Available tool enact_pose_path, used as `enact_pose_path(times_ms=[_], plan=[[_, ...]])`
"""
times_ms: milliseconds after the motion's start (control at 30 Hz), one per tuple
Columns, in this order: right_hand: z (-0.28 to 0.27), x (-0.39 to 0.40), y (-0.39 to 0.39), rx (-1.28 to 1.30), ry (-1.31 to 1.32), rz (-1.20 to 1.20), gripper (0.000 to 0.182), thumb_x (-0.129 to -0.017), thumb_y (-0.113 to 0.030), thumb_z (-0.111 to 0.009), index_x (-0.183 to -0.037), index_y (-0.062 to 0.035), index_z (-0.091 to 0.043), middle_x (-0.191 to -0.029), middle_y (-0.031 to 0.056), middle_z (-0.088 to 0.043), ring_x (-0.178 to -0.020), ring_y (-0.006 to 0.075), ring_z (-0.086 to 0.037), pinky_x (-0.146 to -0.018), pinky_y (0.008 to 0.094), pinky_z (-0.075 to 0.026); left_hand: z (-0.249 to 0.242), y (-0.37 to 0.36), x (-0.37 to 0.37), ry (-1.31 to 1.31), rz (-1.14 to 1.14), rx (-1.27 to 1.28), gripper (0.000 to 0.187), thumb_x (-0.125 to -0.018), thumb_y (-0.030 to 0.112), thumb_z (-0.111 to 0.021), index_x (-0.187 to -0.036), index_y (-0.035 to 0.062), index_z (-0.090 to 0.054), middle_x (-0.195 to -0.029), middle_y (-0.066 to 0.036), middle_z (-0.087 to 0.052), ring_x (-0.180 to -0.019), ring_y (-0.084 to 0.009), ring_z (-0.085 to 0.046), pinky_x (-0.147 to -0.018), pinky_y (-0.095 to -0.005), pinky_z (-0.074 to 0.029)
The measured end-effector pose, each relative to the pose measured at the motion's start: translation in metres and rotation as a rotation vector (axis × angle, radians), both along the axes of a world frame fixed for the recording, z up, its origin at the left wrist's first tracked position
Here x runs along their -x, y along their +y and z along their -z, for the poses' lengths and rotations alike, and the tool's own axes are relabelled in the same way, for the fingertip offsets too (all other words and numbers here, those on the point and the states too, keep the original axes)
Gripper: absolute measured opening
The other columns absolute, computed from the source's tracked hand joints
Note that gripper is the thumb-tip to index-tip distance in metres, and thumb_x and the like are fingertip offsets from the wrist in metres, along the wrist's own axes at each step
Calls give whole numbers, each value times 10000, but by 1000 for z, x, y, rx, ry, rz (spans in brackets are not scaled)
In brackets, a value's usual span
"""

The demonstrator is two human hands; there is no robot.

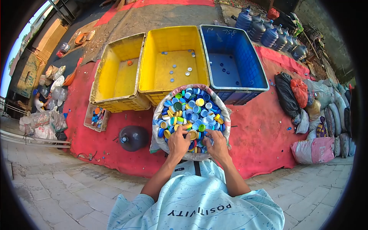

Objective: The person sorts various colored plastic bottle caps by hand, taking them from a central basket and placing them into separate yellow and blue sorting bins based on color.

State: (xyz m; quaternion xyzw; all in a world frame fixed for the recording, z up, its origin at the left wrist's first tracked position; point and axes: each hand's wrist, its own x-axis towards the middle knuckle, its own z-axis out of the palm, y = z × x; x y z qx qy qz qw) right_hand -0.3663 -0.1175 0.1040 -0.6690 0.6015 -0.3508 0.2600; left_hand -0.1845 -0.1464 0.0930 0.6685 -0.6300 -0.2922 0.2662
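A round white sack (227,111) with a rolled rim stands before me, filled with plastic bottle caps (196,109) in blue, yellow, green and white. My left hand (179,142) reaches into the near part of the pile, its fingers pinched at a yellow bottle cap (188,126). Beside it, my right hand (217,145) dips into the caps with curled fingers; what its fingertips hold, if anything, is hidden. A tan-yellow cap (193,134) lies between the two hands.
Beyond the sack stand a small yellow crate (100,86), a larger yellow crate (153,78) and a blue crate (245,73), each with a few caps. A dark jug (133,138) and a small basket (92,124) are left. Filled sacks (312,149) lie right.
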Motion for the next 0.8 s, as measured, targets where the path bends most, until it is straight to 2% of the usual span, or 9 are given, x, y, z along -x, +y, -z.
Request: enact_pose_path(times_ms=[100,133,233,267,367,500,633,767,800], plan=[[1,-5,-2,24,-3,-19,316,-784,-18,-671,-1096,-1,-618,-921,148,-644,-848,332,-587,-753,424,-472,1,-7,-8,321,-95,-44,280,-800,115,-753,-1017,-2,-621,-897,-105,-712,-709,-170,-666,-644,-308,-532],[2,-6,-3,29,0,-30,322,-776,-15,-675,-1093,-1,-620,-921,145,-645,-852,330,-585,-753,423,-468,-3,-8,-13,452,-122,-99,281,-836,112,-734,-1055,-11,-608,-947,-107,-690,-778,-143,-653,-689,-293,-549],[2,-9,-7,55,74,-85,357,-753,-20,-686,-1103,-8,-621,-931,136,-648,-879,324,-574,-768,420,-452,-5,-11,-30,1021,-234,-237,274,-863,87,-712,-1093,-6,-594,-1088,-122,-650,-903,-175,-652,-768,-294,-558],[1,-10,-9,65,110,-107,372,-745,-24,-689,-1110,-11,-620,-936,133,-648,-890,321,-570,-776,419,-446,-5,-11,-36,1182,-227,-266,275,-888,70,-680,-1135,5,-582,-1134,-118,-608,-943,-207,-647,-830,-326,-561],[-10,-17,-12,45,244,-169,424,-735,-43,-690,-1151,-24,-612,-967,121,-649,-930,314,-555,-807,422,-434,-29,-8,-48,1466,-157,-264,272,-910,68,-643,-1162,7,-564,-1075,-104,-615,-945,-216,-651,-870,-344,-551],[-6,-25,-15,9,318,-225,475,-720,-46,-679,-1188,-34,-602,-1009,121,-643,-935,313,-547,-818,430,-431,-24,0,-63,1728,-65,-293,305,-864,-26,-566,-1163,27,-537,-1066,-97,-610,-962,-223,-640,-872,-375,-536],[-2,-28,-17,-23,377,-211,493,-705,-35,-693,-1188,-39,-601,-1036,129,-640,-949,326,-545,-835,426,-435,-18,10,-69,1976,-86,-389,353,-831,31,-570,-1180,52,-525,-1097,-78,-585,-982,-213,-614,-884,-431,-513],[1,-31,-21,-68,313,-159,499,-685,-25,-691,-1176,-44,-598,-995,135,-630,-947,336,-549,-850,422,-436,-5,17,-68,1870,-147,-418,254,-886,152,-596,-1122,71,-551,-947,-38,-568,-863,-177,-575,-800,-388,-488],[2,-31,-22,-75,266,-144,503,-678,-20,-685,-1173,-43,-597,-983,133,-626,-941,335,-550,-849,422,-437,-10,18,-65,1789,-239,-431,193,-913,178,-609,-1074,84,-557,-839,3,-544,-751,-129,-551,-711,-355,-474]])
